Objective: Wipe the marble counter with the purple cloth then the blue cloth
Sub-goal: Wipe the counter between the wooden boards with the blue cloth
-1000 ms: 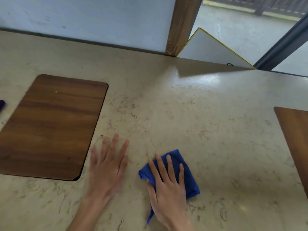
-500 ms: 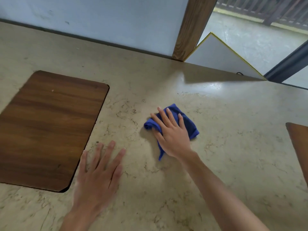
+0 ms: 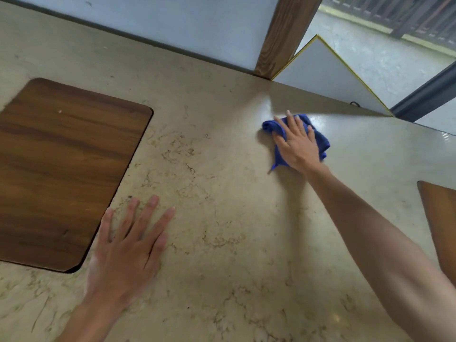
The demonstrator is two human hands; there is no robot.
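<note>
The blue cloth (image 3: 320,141) lies bunched on the beige marble counter (image 3: 222,149), far out near the counter's back edge. My right hand (image 3: 297,144) presses flat on the cloth with straight, spread fingers, my arm stretched out. My left hand (image 3: 128,245) rests flat on the bare marble near me, fingers spread, holding nothing. The purple cloth is out of sight.
A brown wooden inlay panel (image 3: 61,169) sits in the counter to the left, just beside my left hand. A second wooden panel (image 3: 441,218) shows at the right edge. Behind the counter stand a pale wall, a wooden post (image 3: 283,38) and a white board with yellow trim (image 3: 328,72).
My right hand has pushed the blue cloth away from me and to the right, from near my body to the far part of the counter. My left hand stayed flat on the marble.
</note>
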